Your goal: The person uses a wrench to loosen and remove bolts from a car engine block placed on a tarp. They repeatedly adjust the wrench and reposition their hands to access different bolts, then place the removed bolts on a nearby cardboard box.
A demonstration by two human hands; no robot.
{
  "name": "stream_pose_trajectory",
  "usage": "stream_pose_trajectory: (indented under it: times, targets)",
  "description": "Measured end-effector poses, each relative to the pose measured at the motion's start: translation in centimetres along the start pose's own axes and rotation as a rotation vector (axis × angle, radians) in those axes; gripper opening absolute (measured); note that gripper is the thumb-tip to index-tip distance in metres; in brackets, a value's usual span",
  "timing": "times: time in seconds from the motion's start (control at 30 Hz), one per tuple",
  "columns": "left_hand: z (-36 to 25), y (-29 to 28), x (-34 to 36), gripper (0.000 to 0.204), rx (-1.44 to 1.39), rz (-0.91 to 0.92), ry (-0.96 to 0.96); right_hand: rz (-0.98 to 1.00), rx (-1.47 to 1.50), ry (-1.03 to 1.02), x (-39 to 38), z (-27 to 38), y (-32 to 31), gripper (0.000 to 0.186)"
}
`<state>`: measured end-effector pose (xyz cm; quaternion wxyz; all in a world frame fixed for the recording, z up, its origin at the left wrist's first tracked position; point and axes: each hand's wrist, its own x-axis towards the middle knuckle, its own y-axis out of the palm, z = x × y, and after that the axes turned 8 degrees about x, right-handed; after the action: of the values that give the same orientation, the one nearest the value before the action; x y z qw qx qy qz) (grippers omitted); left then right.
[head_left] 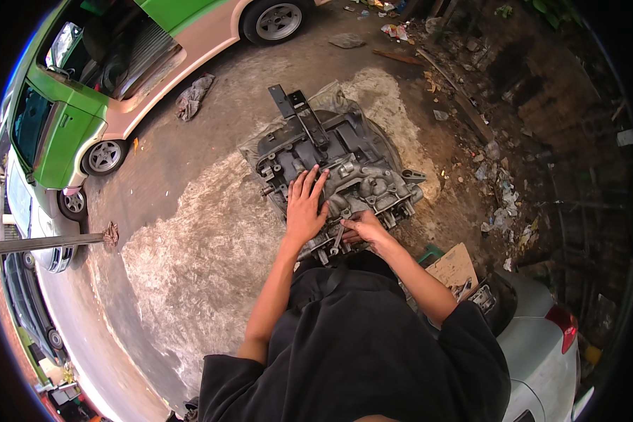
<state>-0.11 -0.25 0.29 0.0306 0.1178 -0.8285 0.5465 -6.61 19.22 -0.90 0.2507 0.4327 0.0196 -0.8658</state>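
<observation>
A grey metal engine (359, 179) stands right in front of me, its top full of castings, bolts and a dark upright bracket (306, 116) toward the far side. My left hand (306, 211) lies on the engine's near left part, fingers stretched out and pointing away from me. Close to its right, my right hand (364, 228) is closed around a wrench (337, 239) at the engine's near edge. The wrench's lower end shows below my fingers; its upper part touches the engine near a fitting. My right fingertips are partly hidden.
A green and tan van (70, 133) with an open side stands at the far left. Behind me to the right is a silver car (541, 344). Cardboard (451, 271) with metal parts lies at my right. A rag (193, 95) is on the ground; litter (499, 211) lines the right side.
</observation>
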Motion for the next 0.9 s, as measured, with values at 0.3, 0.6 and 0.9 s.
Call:
stream_pose_trajectory:
  times: [0.3, 0.6, 0.9]
  targets:
    - [0.1, 0.1, -0.1, 0.082, 0.018, -0.002, 0.012, -0.060, 0.111, -0.101, -1.5, -0.9, 0.9, 0.033]
    - [0.1, -0.2, -0.1, 0.083, -0.021, 0.020, 0.004, -0.178, -0.665, -0.401, -0.5, 2.2, -5.3, 0.030]
    - [0.0, -0.3, -0.2, 0.083, -0.016, 0.037, 0.000, 0.090, -0.901, -0.353, 0.4, 5.5, -5.2, 0.022]
